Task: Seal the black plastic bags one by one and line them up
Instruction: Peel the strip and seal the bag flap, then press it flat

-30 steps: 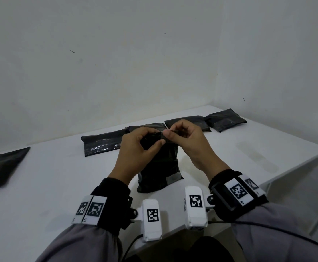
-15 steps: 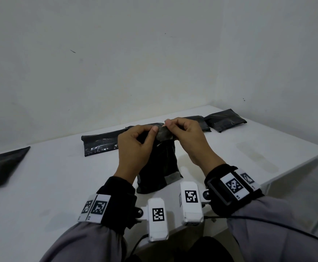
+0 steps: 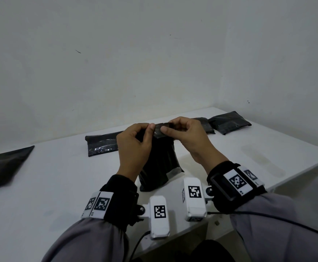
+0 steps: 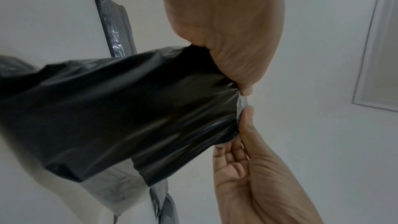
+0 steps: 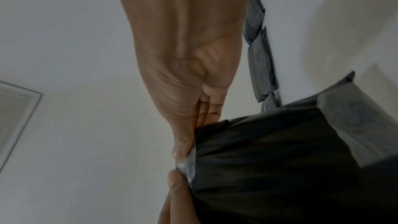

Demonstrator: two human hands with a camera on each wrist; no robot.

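A black plastic bag (image 3: pixel 160 165) stands upright on the white table (image 3: pixel 60 186), just in front of me. My left hand (image 3: pixel 149 129) pinches the left part of its folded top edge. My right hand (image 3: pixel 168 127) pinches the same edge close beside it. A shiny strip (image 4: pixel 242 103) of the flap shows between the two thumbs. The left wrist view shows the bag (image 4: pixel 129 108) hanging from my left hand (image 4: pixel 245 88), and the right wrist view shows the bag (image 5: pixel 269 159) held by my right hand (image 5: pixel 183 149). The bag's mouth is hidden by my fingers.
Behind the held bag a row of black bags lies flat along the back of the table: one at the left (image 3: pixel 102 143), two at the right (image 3: pixel 204 123) (image 3: pixel 230 121). Another black bag (image 3: pixel 3 165) lies at the far left. The table's edge runs near on the right.
Both hands have risen a little with the bag's top edge, so the bag stands stretched taller. The thumbs now sit slightly further apart on the flap.
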